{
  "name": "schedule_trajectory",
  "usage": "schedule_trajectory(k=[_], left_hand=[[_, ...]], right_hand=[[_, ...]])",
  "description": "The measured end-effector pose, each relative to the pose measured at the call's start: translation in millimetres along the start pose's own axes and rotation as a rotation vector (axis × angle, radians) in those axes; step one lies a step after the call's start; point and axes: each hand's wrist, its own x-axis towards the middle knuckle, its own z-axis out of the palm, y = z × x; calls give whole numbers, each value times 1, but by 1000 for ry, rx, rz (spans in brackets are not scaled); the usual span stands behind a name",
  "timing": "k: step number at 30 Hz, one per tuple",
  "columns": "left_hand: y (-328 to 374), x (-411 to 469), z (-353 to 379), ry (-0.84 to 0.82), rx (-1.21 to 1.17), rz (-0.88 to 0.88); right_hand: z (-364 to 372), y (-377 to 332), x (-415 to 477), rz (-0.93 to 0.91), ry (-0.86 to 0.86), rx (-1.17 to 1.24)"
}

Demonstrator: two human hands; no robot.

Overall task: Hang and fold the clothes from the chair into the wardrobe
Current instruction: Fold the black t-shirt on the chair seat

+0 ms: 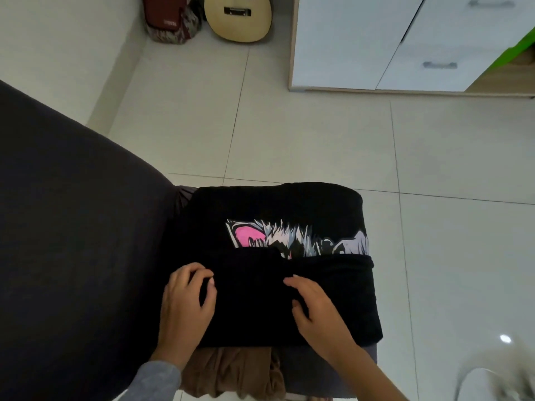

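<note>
A black T-shirt (pixel 269 206) with a pink and white print lies folded on the chair seat, its near part folded over the print's lower edge. My left hand (pixel 185 305) rests on the shirt's near left edge with curled fingers. My right hand (pixel 315 305) lies flat on the folded flap, fingers apart. A brown garment (pixel 243 371) pokes out from under the black shirt at the near edge. The dark chair back (pixel 72 241) fills the left side. The white wardrobe (pixel 390 44) stands at the far right with its doors shut.
A guitar (pixel 238 17) and a red bag (pixel 170 18) lean against the far wall. Pale floor tiles (pixel 318 134) lie between the chair and the wardrobe. A blurred white object (pixel 492 377) sits at the near right.
</note>
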Motion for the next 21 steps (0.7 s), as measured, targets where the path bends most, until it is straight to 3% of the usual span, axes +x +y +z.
schedule_trajectory(k=[6, 10, 16, 21], left_hand=[[67, 31, 29, -129, -40, 68], [102, 54, 59, -325, -14, 110], [99, 125, 93, -399, 101, 204], [100, 189, 83, -519, 90, 299]], right_hand=[[-48, 34, 2, 118, 41, -142], [-51, 45, 23, 141, 25, -261], [-70, 54, 106, 160, 138, -229], [-103, 46, 169, 170, 90, -254]])
